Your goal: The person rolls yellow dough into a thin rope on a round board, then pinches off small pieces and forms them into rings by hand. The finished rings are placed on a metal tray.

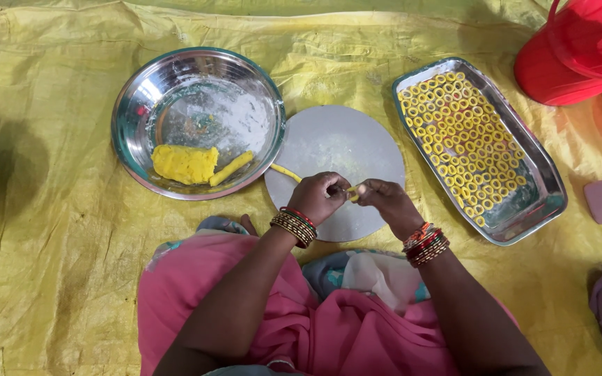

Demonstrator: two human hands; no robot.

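Dough piece (352, 193) is being pinched between both my hands over the round board (336, 150); left hand (320, 197) and right hand (387, 202) are curling inward, fingertips meeting, wrists bent.

Home floor kitchen: yellow sheet (50, 230), steel tray (548, 198), dough bowl (130, 104).

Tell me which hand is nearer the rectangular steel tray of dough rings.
Right. The right hand sits over the round board, just left of the tray. The left hand is further left, on the far side of the right one.
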